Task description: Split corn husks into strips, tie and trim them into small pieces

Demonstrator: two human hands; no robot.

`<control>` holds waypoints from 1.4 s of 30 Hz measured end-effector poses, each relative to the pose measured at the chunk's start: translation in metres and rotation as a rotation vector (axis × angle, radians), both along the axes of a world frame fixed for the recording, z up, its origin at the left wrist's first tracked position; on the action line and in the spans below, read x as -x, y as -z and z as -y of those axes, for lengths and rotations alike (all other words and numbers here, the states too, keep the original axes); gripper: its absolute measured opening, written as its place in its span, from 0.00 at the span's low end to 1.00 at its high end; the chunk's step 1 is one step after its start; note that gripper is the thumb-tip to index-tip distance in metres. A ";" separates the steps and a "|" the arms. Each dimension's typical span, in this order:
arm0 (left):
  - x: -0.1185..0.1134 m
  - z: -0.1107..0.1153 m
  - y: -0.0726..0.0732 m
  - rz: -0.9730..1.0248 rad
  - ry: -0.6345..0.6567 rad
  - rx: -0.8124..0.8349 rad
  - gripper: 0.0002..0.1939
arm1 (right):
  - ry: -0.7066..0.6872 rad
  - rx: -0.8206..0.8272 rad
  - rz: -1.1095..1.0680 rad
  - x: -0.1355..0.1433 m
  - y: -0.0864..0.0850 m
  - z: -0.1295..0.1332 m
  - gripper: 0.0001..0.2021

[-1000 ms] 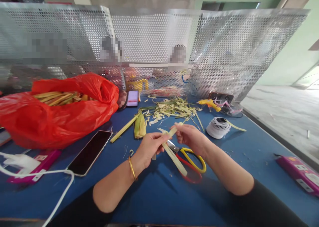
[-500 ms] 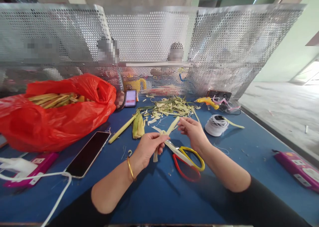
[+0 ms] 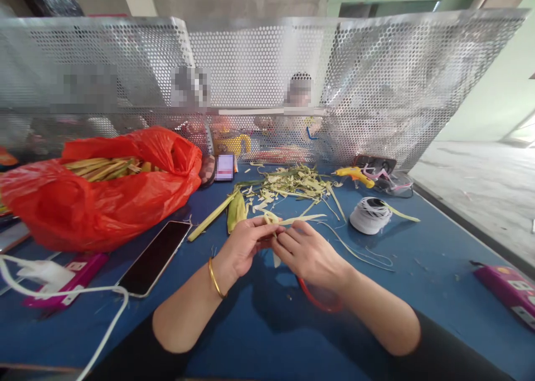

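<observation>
Between my hands is a small bundle of pale corn husk strips [image 3: 303, 219], one end pointing right and a short end hanging below. My left hand [image 3: 246, 242] pinches the bundle from the left, thumb on top. My right hand [image 3: 311, 250] is closed against it from the right, its fingertips meeting the left ones; part of the bundle is hidden there. Under my right hand lies a pair of scissors [image 3: 320, 303], only the red handle showing. Just beyond my left hand is a green husk piece [image 3: 237, 211], beside a long pale stalk [image 3: 211, 216].
Husk scraps [image 3: 296, 181] are heaped ahead. A white string spool [image 3: 370, 216] and yellow glue gun [image 3: 355, 175] lie right. A red plastic bag [image 3: 125, 214] of husks, a phone [image 3: 154, 258] and a white cable [image 3: 112, 320] are left. A perforated metal screen [image 3: 254, 58] stands behind.
My right hand has come left and down to meet my left hand at the strips. The strip that slanted up now points right. My right hand now covers most of the scissors.
</observation>
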State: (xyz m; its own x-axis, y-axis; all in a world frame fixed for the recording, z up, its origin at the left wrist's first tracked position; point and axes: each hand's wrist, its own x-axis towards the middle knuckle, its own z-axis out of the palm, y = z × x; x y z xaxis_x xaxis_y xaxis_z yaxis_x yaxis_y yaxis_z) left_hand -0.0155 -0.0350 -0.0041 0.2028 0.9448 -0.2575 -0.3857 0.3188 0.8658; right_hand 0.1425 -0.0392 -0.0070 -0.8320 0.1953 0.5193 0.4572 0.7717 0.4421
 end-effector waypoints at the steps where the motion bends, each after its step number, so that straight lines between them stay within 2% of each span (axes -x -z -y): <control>1: 0.000 0.000 -0.001 0.004 0.006 -0.008 0.13 | -0.007 0.000 -0.028 -0.001 0.001 0.000 0.11; 11: -0.001 0.001 -0.003 -0.018 -0.069 -0.034 0.14 | -0.204 -0.011 -0.125 0.000 0.004 0.017 0.11; 14: -0.001 0.001 -0.002 -0.031 -0.083 -0.035 0.14 | -0.198 -0.047 -0.116 -0.003 0.000 0.017 0.11; 16: -0.001 0.000 -0.002 -0.039 -0.095 -0.037 0.14 | -0.070 -0.063 -0.216 -0.005 -0.004 0.014 0.11; 19: 0.000 -0.001 -0.003 -0.046 -0.123 -0.027 0.12 | 0.252 0.046 -0.389 -0.007 -0.007 0.004 0.09; 20: 0.000 -0.001 -0.004 -0.048 -0.132 -0.016 0.12 | 0.320 0.112 -0.398 -0.007 -0.007 0.000 0.09; 22: -0.001 0.000 -0.005 -0.048 -0.145 0.011 0.12 | 0.360 0.211 -0.357 -0.007 -0.005 -0.005 0.12; 25: -0.002 0.000 -0.004 -0.076 -0.111 0.022 0.15 | 0.355 0.202 -0.291 -0.006 -0.001 -0.006 0.16; 28: -0.004 0.000 0.000 -0.180 -0.100 -0.045 0.17 | 0.322 0.179 -0.266 -0.004 0.001 -0.002 0.16; 31: -0.004 -0.003 0.002 -0.227 -0.145 -0.109 0.16 | 0.250 0.221 -0.277 -0.002 -0.002 0.002 0.17; 35: 0.000 -0.007 0.001 -0.192 -0.162 -0.144 0.14 | 0.174 0.297 -0.316 -0.003 -0.010 0.006 0.18; 39: 0.001 -0.006 0.000 -0.190 -0.112 -0.130 0.15 | 0.146 0.483 -0.267 -0.014 -0.023 0.003 0.18; 42: -0.001 -0.003 -0.001 -0.189 -0.033 -0.119 0.18 | 0.185 0.638 -0.420 -0.028 -0.031 -0.007 0.23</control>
State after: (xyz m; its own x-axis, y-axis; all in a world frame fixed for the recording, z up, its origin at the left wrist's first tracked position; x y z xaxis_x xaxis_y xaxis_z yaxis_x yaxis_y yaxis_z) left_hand -0.0147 -0.0319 -0.0031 0.1296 0.9761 -0.1746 -0.2219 0.2001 0.9543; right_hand 0.1704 -0.0324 0.0238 -0.5158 0.6781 0.5236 0.6338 0.7132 -0.2993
